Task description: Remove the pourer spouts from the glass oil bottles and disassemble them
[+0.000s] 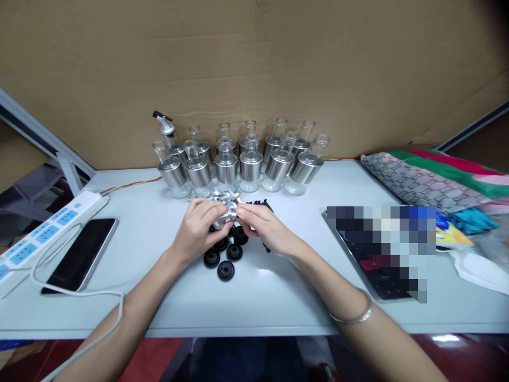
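Both my hands meet over the middle of the white table (pixel 258 297). My left hand (pixel 199 228) and my right hand (pixel 264 225) pinch the same small silver metal pourer part (pixel 229 214) between their fingertips. Under and around them lie several black round rubber stoppers (pixel 225 269). More silver pourer parts (pixel 217 197) are heaped just behind my fingers. Several glass bottles with steel sleeves (pixel 238 164) stand in rows at the back; one at the far left has a pourer spout (pixel 165 124) fitted.
A black phone (pixel 81 253) and a white power strip (pixel 43 231) with a cable lie at the left. A tablet (pixel 377 254) lies at the right, with patterned cloth bags (pixel 429 178) behind it. A cardboard wall (pixel 254 69) backs the table.
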The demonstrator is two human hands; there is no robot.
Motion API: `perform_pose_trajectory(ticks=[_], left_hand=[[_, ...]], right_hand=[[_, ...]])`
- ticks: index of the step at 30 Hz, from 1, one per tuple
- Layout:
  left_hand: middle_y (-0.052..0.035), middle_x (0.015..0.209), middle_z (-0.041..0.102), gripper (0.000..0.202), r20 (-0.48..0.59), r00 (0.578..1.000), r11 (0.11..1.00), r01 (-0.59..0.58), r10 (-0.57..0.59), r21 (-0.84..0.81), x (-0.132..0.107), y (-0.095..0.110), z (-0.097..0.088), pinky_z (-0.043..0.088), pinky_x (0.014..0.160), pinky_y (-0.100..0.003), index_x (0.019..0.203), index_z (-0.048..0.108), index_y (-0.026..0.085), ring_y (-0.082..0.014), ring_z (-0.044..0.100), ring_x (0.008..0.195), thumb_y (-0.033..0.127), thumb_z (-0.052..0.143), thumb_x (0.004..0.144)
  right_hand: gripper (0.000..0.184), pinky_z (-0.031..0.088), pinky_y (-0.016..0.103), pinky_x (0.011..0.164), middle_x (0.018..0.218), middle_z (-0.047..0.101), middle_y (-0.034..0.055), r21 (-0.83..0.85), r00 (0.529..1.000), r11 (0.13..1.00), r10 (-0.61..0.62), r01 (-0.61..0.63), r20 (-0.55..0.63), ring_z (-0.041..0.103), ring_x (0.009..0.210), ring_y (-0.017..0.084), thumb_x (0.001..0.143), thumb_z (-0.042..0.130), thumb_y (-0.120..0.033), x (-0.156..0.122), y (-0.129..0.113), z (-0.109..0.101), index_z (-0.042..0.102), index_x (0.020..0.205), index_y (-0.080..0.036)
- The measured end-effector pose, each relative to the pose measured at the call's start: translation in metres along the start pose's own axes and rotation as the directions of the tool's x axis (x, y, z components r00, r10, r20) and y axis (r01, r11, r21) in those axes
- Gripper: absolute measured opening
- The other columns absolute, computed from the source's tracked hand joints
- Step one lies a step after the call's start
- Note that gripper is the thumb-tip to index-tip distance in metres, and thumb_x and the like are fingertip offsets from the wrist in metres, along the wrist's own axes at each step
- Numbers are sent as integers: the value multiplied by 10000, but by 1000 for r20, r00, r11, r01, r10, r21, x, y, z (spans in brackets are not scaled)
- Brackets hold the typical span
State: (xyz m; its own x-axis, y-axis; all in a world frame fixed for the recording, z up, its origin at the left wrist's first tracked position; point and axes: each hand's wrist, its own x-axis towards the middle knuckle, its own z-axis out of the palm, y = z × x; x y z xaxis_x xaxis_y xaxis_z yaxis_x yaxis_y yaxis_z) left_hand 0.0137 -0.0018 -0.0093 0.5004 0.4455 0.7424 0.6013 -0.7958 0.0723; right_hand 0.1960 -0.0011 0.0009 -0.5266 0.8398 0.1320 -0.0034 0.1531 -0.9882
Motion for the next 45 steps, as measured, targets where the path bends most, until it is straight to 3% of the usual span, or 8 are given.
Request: perform_pose_trajectory(ticks=[9,12,15,21,29,34,45], left_hand=[[-89,1145,616,218,-40,998,998,53,-54,-36,-3,-2,-2,487,816,-337,1063,530,225,-192,597,978,119,546,874],[-90,1140,617,246,-36,998,997,51,-52,-51,-3,0,-1,483,845,-348,1087,518,224,-201,586,1018,115,552,869],[-92,1085,633,235,-9,998,993,67,-68,-99,-1,5,0,473,866,-347,1099,506,195,-199,581,1022,131,547,877],[-56,867,620,101,24,987,976,163,-162,-144,2,12,-2,478,717,-284,982,526,159,-164,576,808,156,495,885],[-16,796,636,60,14,983,975,184,-184,-121,1,12,-3,463,674,-253,924,537,171,-138,571,729,177,540,864],[-4,780,620,80,-23,983,974,177,-182,-139,0,13,-2,458,626,-222,911,527,170,-117,553,684,149,546,837],[22,736,577,108,-46,990,976,121,-132,-181,1,14,-1,452,587,-168,906,524,170,-75,537,627,105,551,824]], right_hand=[[380,247,240,439,573,297,-69,228,995,972,34,-55,94,285,457,73,845,485,-498,3,0,4,365,631,-209],[387,269,242,458,574,314,-60,121,999,992,19,-24,40,307,486,89,877,445,-516,1,1,4,374,650,-211],[404,274,244,500,574,346,-47,-99,998,994,-57,54,-28,330,529,101,920,377,-505,0,1,3,376,647,-207],[334,301,237,575,617,421,-32,-382,983,915,-171,131,-72,396,594,109,945,363,-378,-1,-2,3,410,669,-196],[189,369,233,637,726,564,3,-462,969,871,-231,168,-84,507,665,122,913,431,-282,-2,-3,6,536,798,-175],[60,362,220,594,696,532,-14,-518,952,826,-300,223,-67,474,618,111,840,482,-207,-3,-1,6,531,822,-177],[38,336,232,585,631,491,-30,-563,944,794,-323,229,-70,445,580,108,773,484,-186,-5,-3,9,515,750,-182]])
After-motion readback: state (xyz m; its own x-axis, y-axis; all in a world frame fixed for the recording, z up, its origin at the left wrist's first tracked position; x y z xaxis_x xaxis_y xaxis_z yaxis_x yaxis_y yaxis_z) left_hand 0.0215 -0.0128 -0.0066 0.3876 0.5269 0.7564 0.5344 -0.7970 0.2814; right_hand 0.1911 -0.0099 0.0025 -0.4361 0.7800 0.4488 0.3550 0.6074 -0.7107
